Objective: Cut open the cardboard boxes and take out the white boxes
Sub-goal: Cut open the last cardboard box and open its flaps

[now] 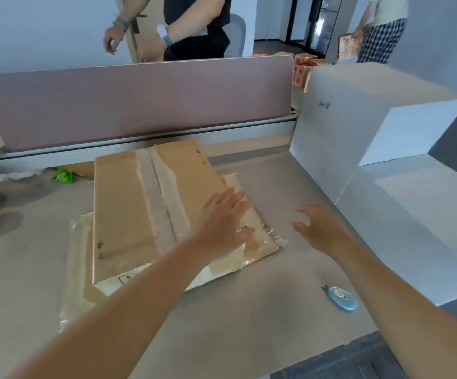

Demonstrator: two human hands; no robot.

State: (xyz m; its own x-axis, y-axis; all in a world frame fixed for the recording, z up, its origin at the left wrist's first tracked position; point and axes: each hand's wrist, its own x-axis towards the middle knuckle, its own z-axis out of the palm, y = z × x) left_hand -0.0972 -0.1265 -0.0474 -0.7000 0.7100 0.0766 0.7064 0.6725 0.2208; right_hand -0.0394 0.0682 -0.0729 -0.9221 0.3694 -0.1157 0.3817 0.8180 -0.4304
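A flattened brown cardboard box (129, 214) with a strip of torn tape down its middle lies on the desk, on top of more flat cardboard and clear plastic wrap (74, 263). My left hand (226, 220) lies flat and open on its right part, fingers spread. My right hand (320, 228) hovers open over the bare desk just right of the cardboard, holding nothing. A small blue box cutter (341, 298) lies on the desk near my right forearm. Large white boxes (339, 138) stand stacked at the right.
A pink desk divider (140, 105) runs across the back. Behind it a person handles a tall cardboard box (137, 47); another person stands far right. A green packet (63, 176) lies at the left by the divider. The desk's front edge (304, 362) drops off at bottom right.
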